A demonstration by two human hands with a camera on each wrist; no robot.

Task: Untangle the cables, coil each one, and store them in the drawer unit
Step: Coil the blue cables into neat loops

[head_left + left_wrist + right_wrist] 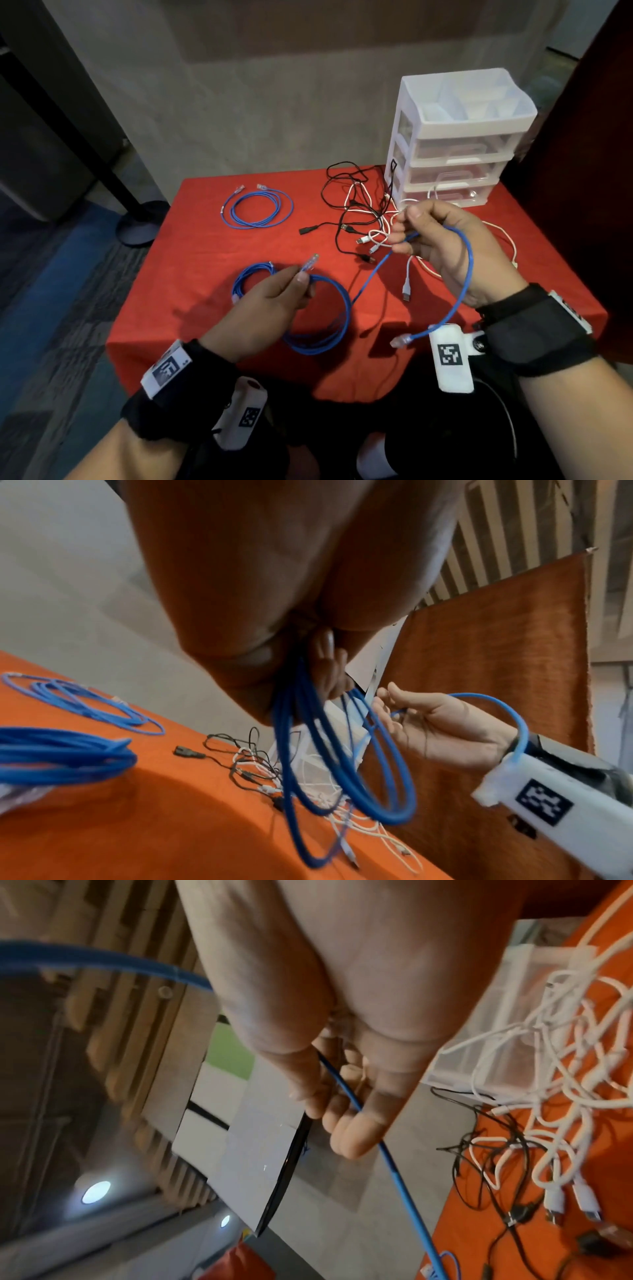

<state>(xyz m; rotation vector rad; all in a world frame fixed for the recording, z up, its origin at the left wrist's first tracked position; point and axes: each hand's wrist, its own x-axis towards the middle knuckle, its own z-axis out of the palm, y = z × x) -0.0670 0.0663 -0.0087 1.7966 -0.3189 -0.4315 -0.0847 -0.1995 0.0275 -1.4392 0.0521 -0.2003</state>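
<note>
Head view shows the left hand point(274, 301) gripping the blue cable point(325, 318) coil so its loops stay gathered. The right hand point(435, 246) pinches the cable's free tail, apparently to feed the next loop.

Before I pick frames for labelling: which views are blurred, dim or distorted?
Head view: sharp but dim, straight edges bowed by the wide angle, hard shadows of the hands on the red tablecloth. Left wrist view: the blue cable is motion-smeared, and the left hand looms dark. Right wrist view: soft throughout, the right hand and white cables blurred.
</note>
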